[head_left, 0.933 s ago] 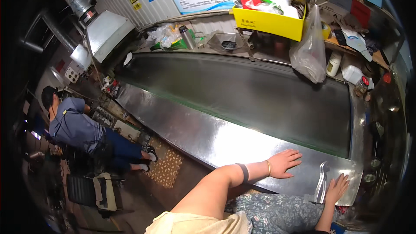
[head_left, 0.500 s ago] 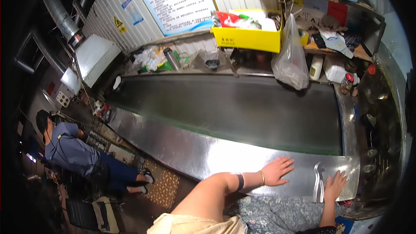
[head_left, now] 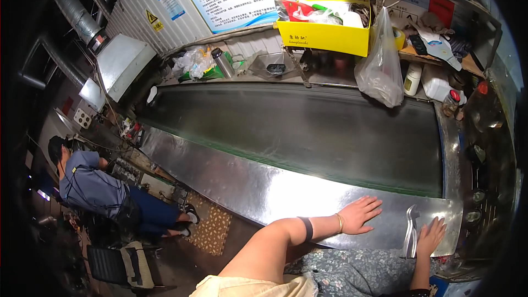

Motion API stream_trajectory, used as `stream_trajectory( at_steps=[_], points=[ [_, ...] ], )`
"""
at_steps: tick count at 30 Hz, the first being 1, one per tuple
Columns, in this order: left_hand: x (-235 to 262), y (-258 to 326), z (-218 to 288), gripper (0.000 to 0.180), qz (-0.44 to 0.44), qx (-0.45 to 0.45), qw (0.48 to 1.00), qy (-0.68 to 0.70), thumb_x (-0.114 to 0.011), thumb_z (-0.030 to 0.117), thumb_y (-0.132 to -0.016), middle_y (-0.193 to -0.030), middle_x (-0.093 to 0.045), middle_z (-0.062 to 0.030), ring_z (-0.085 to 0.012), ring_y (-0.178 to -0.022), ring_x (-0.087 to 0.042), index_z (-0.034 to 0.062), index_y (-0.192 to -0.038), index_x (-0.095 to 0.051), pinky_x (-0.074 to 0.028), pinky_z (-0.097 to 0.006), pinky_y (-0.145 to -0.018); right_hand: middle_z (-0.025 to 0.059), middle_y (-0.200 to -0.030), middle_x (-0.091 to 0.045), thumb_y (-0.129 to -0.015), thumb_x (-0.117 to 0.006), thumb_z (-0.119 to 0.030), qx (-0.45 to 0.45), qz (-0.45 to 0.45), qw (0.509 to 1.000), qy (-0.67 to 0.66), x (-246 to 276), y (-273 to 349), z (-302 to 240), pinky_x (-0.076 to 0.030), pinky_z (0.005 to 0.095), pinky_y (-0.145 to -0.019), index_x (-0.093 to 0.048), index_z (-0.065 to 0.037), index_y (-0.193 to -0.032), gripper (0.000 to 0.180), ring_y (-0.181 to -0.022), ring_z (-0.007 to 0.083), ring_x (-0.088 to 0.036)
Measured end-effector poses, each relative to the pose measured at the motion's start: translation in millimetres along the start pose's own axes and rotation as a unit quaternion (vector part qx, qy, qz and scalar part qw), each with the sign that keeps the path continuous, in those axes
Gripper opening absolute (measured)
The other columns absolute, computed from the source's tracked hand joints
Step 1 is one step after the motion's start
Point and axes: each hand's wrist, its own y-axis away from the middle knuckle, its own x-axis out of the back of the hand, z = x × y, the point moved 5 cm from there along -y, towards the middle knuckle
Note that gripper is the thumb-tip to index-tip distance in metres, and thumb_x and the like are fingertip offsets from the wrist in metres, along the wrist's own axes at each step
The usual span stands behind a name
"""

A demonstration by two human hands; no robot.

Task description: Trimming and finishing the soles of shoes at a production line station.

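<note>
My left hand [head_left: 360, 214] lies flat on the shiny metal ledge [head_left: 220, 166], palm down with the fingers stretched out to the right. Farther right, near the ledge's end, my right hand [head_left: 432, 237] also rests flat with its fingers extended. Between the two hands are slim, shiny curved metal pieces [head_left: 410, 232], right beside my right hand. They look like cutlery or small tools, but their exact kind is unclear. Neither hand holds anything. Beyond the ledge runs a long dark conveyor belt [head_left: 308, 132] with a green near edge.
A yellow box [head_left: 324, 39] of packets and a hanging clear plastic bag [head_left: 379, 74] sit behind the belt. Bottles and a red-lidded jar [head_left: 451, 102] stand at the back right. A co-worker [head_left: 96, 181] in a blue shirt stands at the left, near a chair [head_left: 113, 264].
The whole view has shifted slightly, with the scene moving a little to the right. Both hands stay flat in the same places on the ledge.
</note>
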Motion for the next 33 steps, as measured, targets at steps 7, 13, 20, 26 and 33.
stream_trajectory(
  at_steps=[7,13,20,26,33],
  points=[
    [5,-1,-1,0.07,0.021,-0.001,1.0,0.01,-0.059,0.043,-0.087,-0.151,-0.037,-0.0207,-0.0393,-0.139,-0.033,-0.0004,-0.14,-0.045,-0.027,-0.049,-0.116,0.0209,-0.157,-0.028,-0.096,-0.053,-0.03,0.035,0.037,0.999,0.009,-7,-7,5,-0.018,0.0509,-0.119,-0.04,-0.003,-0.146,0.058,-0.143,0.0451,-0.024],
    [-11,-3,-8,0.069,0.005,-0.007,1.0,0.008,-0.058,0.042,-0.087,-0.152,-0.034,-0.0216,-0.0399,-0.14,-0.033,0.0002,-0.14,-0.045,-0.026,-0.049,-0.117,0.0207,-0.157,-0.027,-0.093,-0.055,-0.033,-0.024,-0.019,0.999,0.019,-22,-6,15,-0.016,0.0529,-0.119,-0.038,-0.003,-0.147,0.063,-0.144,0.0452,-0.022],
    [-11,5,-1,0.068,-0.012,-0.004,1.0,0.008,-0.056,0.043,-0.09,-0.153,-0.033,-0.0212,-0.0387,-0.142,-0.031,0.001,-0.142,-0.043,-0.025,-0.05,-0.117,0.0234,-0.156,-0.027,-0.093,-0.057,-0.028,-0.018,0.004,0.999,-0.038,9,2,-7,-0.015,0.0531,-0.119,-0.038,-0.001,-0.146,0.063,-0.145,0.0456,-0.019],
    [-2,1,5,0.064,-0.001,-0.01,1.0,-0.024,-0.054,0.042,-0.092,-0.153,-0.034,-0.0208,-0.0388,-0.14,-0.034,0.0007,-0.14,-0.044,-0.027,-0.05,-0.116,0.0257,-0.155,-0.027,-0.091,-0.058,-0.028,-0.02,-0.017,0.997,-0.068,18,6,-7,-0.014,0.0551,-0.119,-0.04,0.002,-0.143,0.063,-0.144,0.0475,-0.019],
    [3,-3,4,0.065,0.013,-0.018,0.999,-0.04,-0.053,0.043,-0.093,-0.151,-0.036,-0.0213,-0.0393,-0.138,-0.035,-0.0004,-0.14,-0.044,-0.03,-0.049,-0.114,0.0258,-0.155,-0.027,-0.089,-0.059,-0.027,0.005,0.015,0.997,-0.07,11,-1,-4,-0.015,0.055,-0.119,-0.041,0.003,-0.143,0.064,-0.144,0.0477,-0.019]
  ],
)
